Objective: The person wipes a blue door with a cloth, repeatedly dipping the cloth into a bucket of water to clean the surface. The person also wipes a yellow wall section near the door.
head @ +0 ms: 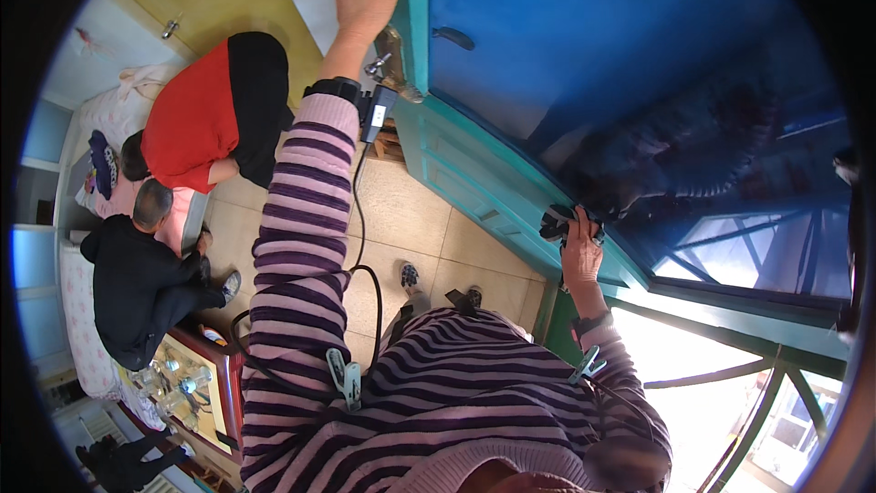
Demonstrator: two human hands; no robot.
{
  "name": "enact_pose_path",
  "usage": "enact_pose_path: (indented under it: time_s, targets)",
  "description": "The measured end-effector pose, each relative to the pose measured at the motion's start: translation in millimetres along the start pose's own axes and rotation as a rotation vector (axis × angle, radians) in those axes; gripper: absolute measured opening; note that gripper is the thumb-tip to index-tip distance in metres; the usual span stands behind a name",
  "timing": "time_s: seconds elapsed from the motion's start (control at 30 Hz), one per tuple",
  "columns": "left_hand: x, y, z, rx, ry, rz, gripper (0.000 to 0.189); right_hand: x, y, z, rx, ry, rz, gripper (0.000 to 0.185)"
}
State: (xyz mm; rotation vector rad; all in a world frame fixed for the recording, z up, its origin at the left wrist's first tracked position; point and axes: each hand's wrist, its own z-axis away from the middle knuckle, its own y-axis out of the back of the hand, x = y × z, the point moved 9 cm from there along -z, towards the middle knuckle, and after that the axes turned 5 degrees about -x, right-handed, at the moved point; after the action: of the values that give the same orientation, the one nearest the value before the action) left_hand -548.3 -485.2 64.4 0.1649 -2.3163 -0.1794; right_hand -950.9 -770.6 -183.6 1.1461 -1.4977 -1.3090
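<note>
My left hand (366, 0) reaches up and holds the teal edge of a painted door (416, 14). Its thumb lies along the edge, while the fingertips are cut off by the picture's top. My right hand (583, 253) grips a bunched dark cloth (558, 222) against the teal rail below a large glossy blue pane (520, 68). The pane mirrors dim shapes, among them a striped sleeve. Under the rail are teal door panels (479, 185). Near my left wrist hangs a small black device (378, 113) on a cable.
Two people, one in red (191, 116) and one in black (137, 281), are beside a bed (82, 329) at left. A low table (229, 383) bears glassware. Pale floor tiles (397, 212) lie under my feet. Bright light enters through an opening (677, 349) at lower right.
</note>
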Motion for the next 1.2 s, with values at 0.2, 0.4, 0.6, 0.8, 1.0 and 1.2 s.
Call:
enact_pose_path:
  time_s: [0.2,0.4,0.6,0.8,1.0,1.2]
  targets:
    - [-17.0,-1.7,-3.6,-0.032,0.025,-0.046,0.097,-14.8,-17.5,-8.8,-0.035,-0.026,-0.218,0.035]
    - [-33.4,-3.5,-8.3,-0.048,0.006,0.028,0.1,-4.4,-24.3,-5.6,0.042,0.043,-0.126,0.045]
    - [-38.8,-1.7,-7.6,-0.073,0.04,0.079,0.107,92.8,-16.3,77.0,-0.158,-0.259,-0.154,0.044]
    - [-35.2,-4.5,-3.3,-0.13,0.08,0.103,0.107,181.8,2.2,159.8,-0.011,-0.573,-0.21,0.069]
    - [-18.2,-4.9,-6.3,-0.174,0.054,0.061,0.105,198.9,-8.8,179.6,0.015,-0.54,-0.146,0.058]
    - [-3.9,-6.4,-7.5,-0.166,0.048,-0.075,0.096,170.3,-15.1,157.2,0.155,-0.345,-0.118,0.057]
